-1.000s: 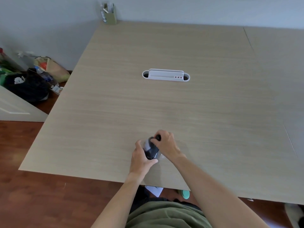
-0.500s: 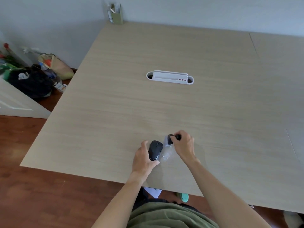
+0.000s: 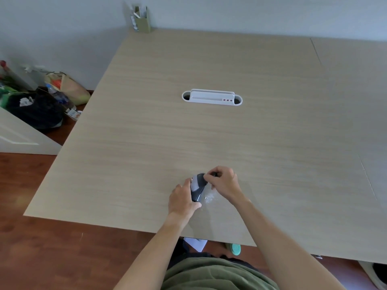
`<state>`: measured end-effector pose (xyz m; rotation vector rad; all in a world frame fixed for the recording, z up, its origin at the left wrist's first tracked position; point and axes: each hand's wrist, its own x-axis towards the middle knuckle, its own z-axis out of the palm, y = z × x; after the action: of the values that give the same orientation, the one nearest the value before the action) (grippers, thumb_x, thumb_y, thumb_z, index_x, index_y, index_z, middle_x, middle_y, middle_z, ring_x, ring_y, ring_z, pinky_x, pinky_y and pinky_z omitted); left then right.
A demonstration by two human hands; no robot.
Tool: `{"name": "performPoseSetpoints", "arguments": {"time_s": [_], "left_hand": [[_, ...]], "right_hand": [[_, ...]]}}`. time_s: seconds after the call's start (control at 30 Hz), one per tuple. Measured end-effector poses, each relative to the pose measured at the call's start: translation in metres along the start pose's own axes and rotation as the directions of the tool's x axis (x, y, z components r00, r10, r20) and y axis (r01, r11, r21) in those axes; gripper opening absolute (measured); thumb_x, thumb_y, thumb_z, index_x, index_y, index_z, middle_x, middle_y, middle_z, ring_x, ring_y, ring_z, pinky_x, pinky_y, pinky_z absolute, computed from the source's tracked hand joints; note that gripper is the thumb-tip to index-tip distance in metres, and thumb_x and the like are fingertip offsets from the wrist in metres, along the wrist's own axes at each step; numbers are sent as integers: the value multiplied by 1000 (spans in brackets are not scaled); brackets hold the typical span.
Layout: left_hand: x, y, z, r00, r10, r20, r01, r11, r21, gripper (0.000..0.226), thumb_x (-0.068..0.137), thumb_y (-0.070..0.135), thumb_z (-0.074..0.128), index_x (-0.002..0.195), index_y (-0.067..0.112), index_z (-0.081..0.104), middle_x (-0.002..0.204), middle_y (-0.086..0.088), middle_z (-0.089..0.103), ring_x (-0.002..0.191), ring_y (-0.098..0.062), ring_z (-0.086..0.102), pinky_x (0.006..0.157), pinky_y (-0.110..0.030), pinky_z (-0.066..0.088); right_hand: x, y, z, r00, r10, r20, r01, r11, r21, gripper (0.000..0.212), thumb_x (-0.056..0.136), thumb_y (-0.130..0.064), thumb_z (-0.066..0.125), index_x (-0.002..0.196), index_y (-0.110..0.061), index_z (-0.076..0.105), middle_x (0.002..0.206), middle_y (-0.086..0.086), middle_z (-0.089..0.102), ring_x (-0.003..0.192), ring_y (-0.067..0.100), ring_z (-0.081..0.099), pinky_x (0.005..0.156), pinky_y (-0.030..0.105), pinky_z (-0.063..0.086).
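A black computer mouse (image 3: 198,188) is held near the front edge of the wooden table (image 3: 209,132), tilted on its side. My left hand (image 3: 182,198) grips it from the left, thumb under its near end. My right hand (image 3: 223,183) is curled at the mouse's far right side and pinches a small dark piece (image 3: 214,174) against it. A crumpled clear plastic wrapper (image 3: 209,197) lies on the table under my right wrist.
A white desk organiser tray (image 3: 212,97) sits at the table's middle. A small green box with papers (image 3: 142,19) stands at the far edge by the wall. Bags and a bottle (image 3: 41,101) lie on the floor to the left.
My right hand, which had drawn away to the right with the small dark piece, has come back against the mouse. The left hand has tipped the mouse onto its side.
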<state>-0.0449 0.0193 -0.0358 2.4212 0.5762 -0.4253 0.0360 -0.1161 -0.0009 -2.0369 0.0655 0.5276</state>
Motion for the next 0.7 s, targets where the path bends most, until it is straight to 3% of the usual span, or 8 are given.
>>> {"name": "performPoseSetpoints", "arguments": {"time_s": [0.07,0.17,0.27,0.33,0.43,0.47,0.57,0.7], "left_hand": [[0,0,0,1000,1,4,-1,1000,-6,84,61,29,82,133,29,40,108,-7,57,101,-27,57,86,-37,51],[1,0,-1,1000,-2,9,2,1000,4,87,60,30,82,135,30,39,109,-7,56,101,-28,57,88,-38,51],[2,1,-2,1000,-1,18,1,1000,5,89,58,31,83,135,30,39,108,-8,57,99,-28,58,87,-40,52],[3,1,-3,1000,6,16,-5,1000,-20,87,54,33,83,130,30,41,105,-6,59,97,-28,60,83,-41,54],[5,2,-4,1000,7,15,-6,999,-42,90,53,36,86,130,23,43,108,-7,62,99,-28,61,83,-41,53],[5,2,-4,1000,8,14,-8,999,-35,91,53,37,87,131,22,43,108,-7,63,99,-28,61,83,-41,53],[5,1,-4,999,26,19,-26,1000,-7,91,56,39,88,133,20,43,110,-8,63,101,-28,61,85,-40,53],[5,1,-5,999,25,20,-25,1000,-6,92,56,38,87,135,21,42,109,-7,63,100,-28,61,85,-41,53]], "right_hand": [[0,3,2,993,3,117,6,997,-81,4,75,-13,70,76,-9,71,58,-2,62,49,11,55,48,15,42],[7,11,2,996,-45,-79,30,983,-181,3,79,-9,67,80,-6,68,70,0,64,63,14,55,50,13,40],[10,8,-8,975,-70,-209,43,990,-133,3,80,-10,65,79,-8,67,69,-3,61,64,14,54,53,18,39],[9,3,-13,991,-55,-123,44,995,-91,4,77,-14,69,77,-10,70,64,-5,62,59,12,55,52,16,39],[1,1,-9,983,1,186,12,998,-65,5,74,-14,72,75,-9,71,56,-1,62,49,14,57,46,18,41],[-1,3,-4,974,3,226,16,997,-80,5,74,-13,73,76,-9,71,58,-1,62,49,14,56,46,17,41],[1,14,5,997,-56,56,64,985,-158,3,76,-10,72,78,-9,70,70,-2,65,59,8,55,50,10,40],[2,16,5,976,-131,-172,101,980,-174,3,80,-7,65,77,-8,65,70,1,64,61,12,53,52,17,40]]}}
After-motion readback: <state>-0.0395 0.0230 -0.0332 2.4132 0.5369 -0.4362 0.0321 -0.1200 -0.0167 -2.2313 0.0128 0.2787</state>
